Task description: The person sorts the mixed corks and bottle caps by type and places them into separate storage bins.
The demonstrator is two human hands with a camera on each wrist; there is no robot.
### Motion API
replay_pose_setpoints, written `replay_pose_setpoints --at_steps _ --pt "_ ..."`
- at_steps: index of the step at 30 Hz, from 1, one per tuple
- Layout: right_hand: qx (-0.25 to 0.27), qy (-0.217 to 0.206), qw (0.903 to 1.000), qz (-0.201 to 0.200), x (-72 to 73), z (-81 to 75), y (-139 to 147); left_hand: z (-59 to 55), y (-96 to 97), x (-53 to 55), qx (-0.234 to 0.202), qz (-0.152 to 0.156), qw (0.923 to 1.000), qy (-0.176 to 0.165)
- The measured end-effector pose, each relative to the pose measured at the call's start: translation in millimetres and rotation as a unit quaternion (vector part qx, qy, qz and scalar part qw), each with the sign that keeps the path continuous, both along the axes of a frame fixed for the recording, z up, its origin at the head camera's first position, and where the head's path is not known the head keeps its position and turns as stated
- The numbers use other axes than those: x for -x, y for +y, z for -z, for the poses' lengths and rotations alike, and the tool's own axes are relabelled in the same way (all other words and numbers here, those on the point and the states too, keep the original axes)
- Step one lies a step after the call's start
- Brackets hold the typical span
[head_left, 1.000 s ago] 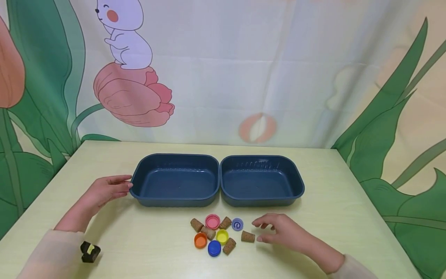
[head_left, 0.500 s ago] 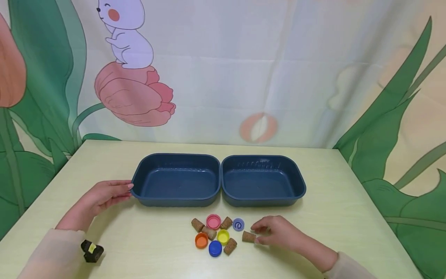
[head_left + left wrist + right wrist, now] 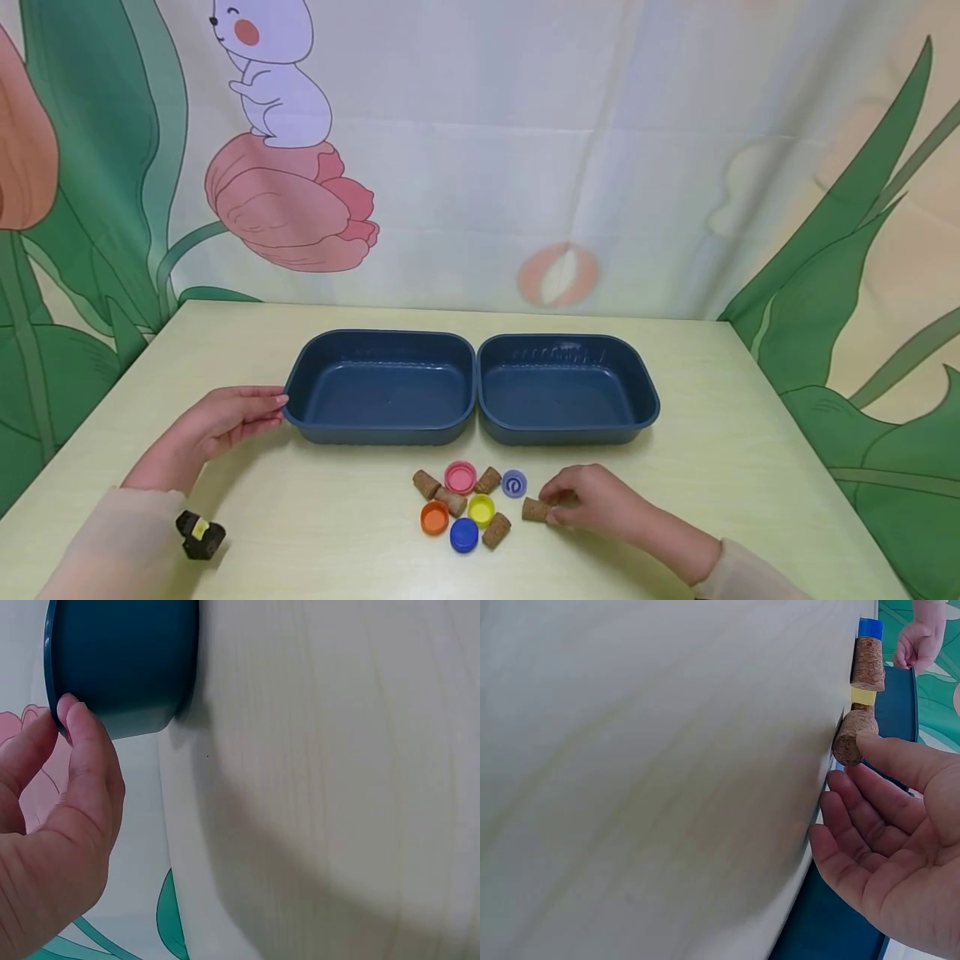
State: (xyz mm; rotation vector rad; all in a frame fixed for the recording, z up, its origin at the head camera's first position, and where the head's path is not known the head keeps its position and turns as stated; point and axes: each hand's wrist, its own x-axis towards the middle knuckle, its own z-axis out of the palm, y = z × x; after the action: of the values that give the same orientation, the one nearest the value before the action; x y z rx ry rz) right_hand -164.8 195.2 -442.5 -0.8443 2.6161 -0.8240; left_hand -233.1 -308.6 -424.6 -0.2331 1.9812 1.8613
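My left hand (image 3: 228, 421) pinches the left rim of a dark blue plastic tray (image 3: 378, 435) between thumb and fingers, which the left wrist view shows up close. On the table, my right hand (image 3: 596, 498) has thumb and forefinger at the right end of a cork (image 3: 534, 510), which lies on its side. In the right wrist view the thumb rests on that cork (image 3: 847, 746); the forefinger's contact is partly hidden. Left of it lie more corks (image 3: 496, 531) and bottle caps: purple (image 3: 513, 483), pink (image 3: 461, 477), yellow (image 3: 481, 510), orange (image 3: 434, 518) and blue (image 3: 464, 535).
A second dark blue tray (image 3: 570, 434) stands against the first one's right side, behind the caps and corks. A small black object with a yellow patch (image 3: 201, 535) is by the left sleeve. A printed curtain (image 3: 465, 167) hangs behind the table.
My right hand has come in leftward to the cork, its thumb and forefinger closing on the end. My left fingers have drawn together on the tray's rim. Trays and caps stay put.
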Motion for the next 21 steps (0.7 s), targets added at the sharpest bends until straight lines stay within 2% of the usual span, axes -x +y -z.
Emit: replay_pose_setpoints --at_steps 10,21 --pt "-0.010 0.015 0.9997 -0.017 -0.3 -3.7 -3.6 -4.4 1.0 0.2 -0.004 0.000 1.0000 -0.005" --pt "0.011 -0.006 0.9999 -0.006 -1.2 -5.2 -5.0 -2.6 1.0 0.6 0.002 0.008 1.0000 -0.001"
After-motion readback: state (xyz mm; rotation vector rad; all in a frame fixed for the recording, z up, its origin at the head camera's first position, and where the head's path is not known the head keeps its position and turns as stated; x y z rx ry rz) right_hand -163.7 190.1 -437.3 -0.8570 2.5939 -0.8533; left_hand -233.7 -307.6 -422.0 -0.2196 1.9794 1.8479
